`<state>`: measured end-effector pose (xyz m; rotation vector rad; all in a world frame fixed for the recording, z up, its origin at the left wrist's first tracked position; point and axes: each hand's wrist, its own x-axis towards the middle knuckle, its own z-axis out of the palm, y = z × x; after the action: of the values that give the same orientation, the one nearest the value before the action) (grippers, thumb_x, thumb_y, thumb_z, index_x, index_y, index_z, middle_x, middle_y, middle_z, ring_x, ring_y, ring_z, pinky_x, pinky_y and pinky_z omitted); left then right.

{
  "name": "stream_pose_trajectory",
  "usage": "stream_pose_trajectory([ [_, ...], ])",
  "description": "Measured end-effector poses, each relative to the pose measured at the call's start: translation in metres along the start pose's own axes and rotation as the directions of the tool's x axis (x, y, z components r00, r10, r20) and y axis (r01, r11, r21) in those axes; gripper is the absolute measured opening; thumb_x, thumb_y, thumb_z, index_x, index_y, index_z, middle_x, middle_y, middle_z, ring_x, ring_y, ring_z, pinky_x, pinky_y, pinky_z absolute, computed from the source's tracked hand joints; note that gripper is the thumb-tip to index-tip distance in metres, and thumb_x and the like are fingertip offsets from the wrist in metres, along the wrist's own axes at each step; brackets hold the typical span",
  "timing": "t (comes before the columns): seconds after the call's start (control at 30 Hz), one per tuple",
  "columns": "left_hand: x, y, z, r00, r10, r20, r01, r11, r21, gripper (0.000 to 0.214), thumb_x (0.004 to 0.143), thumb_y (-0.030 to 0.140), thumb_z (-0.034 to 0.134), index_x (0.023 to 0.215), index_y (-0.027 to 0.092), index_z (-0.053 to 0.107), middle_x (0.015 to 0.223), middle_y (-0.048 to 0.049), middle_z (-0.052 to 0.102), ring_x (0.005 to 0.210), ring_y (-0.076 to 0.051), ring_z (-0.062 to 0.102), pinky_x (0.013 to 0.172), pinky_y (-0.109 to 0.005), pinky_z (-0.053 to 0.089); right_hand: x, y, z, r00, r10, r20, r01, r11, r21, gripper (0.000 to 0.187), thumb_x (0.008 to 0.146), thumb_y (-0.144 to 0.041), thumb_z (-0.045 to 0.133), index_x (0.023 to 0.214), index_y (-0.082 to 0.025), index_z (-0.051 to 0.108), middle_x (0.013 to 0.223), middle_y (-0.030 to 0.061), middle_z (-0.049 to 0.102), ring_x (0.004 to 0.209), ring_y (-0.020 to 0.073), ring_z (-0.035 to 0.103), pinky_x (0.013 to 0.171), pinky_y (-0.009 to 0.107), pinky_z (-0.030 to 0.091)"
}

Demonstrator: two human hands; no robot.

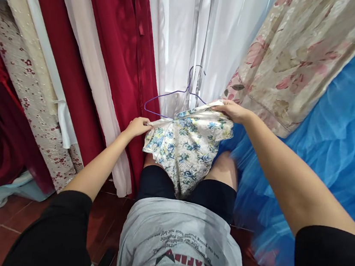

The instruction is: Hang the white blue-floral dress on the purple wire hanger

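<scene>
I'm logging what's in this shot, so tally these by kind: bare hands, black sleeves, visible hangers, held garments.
Hands: 2 (left hand, right hand)
Black sleeves: 2
Purple hanger: 1
Held floral garment: 1
Total: 6

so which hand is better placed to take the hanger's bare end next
Probably the left hand: it pinches the floral garment just below the bare end of the purple hanger, while the right hand grips the opposite side, farther away.
</scene>
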<state>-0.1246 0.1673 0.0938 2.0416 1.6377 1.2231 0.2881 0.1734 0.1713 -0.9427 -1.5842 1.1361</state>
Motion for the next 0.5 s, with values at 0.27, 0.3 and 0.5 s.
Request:
stream_pose_trajectory([
  [0.27, 0.085, 0.04, -0.001, 0.954, 0.128, -0.272, -0.109, 0.99, 0.086, 0.025, 0.073, 0.002, 0.061, 0.09, 0.02, 0.06, 0.087, -0.0062, 0.063, 0.089, -0.025, 0.056, 0.091, -0.037, 0.039, -0.003, -0.012, 0.004, 0.997, 0.073, 0.028, -0.073, 0.997, -0.003, 0.02, 0.071, -0.016, 0.079, 0.09, -0.013, 0.074, 0.074, 0.0079, 0.075, 0.059, 0.0186, 0.066, 0.049, 0.027, 0.05],
  [0.3, 0.09, 0.046, 0.0, 0.958, 0.137, -0.25, -0.134, 0.991, 0.028, 0.026, 0.075, 0.001, 0.06, 0.093, 0.02, 0.06, 0.085, -0.0053, 0.062, 0.088, -0.024, 0.056, 0.091, -0.036, 0.039, -0.004, -0.013, 0.004, 0.995, 0.092, 0.029, -0.092, 0.996, 0.003, 0.02, 0.071, -0.017, 0.079, 0.09, -0.013, 0.074, 0.076, 0.0091, 0.076, 0.062, 0.0198, 0.067, 0.05, 0.028, 0.052],
  [0.5, 0.092, 0.068, -0.001, 0.98, 0.06, -0.188, -0.12, 0.936, -0.331, 0.032, 0.08, 0.016, 0.073, 0.107, 0.022, 0.057, 0.067, 0.0039, 0.052, 0.064, -0.015, 0.049, 0.069, -0.026, 0.037, -0.022, 0.005, -0.011, 0.995, 0.08, -0.052, -0.081, 0.996, -0.031, 0.02, 0.072, -0.03, 0.084, 0.084, -0.015, 0.076, 0.078, 0.0119, 0.077, 0.062, 0.0212, 0.068, 0.05, 0.03, 0.054],
])
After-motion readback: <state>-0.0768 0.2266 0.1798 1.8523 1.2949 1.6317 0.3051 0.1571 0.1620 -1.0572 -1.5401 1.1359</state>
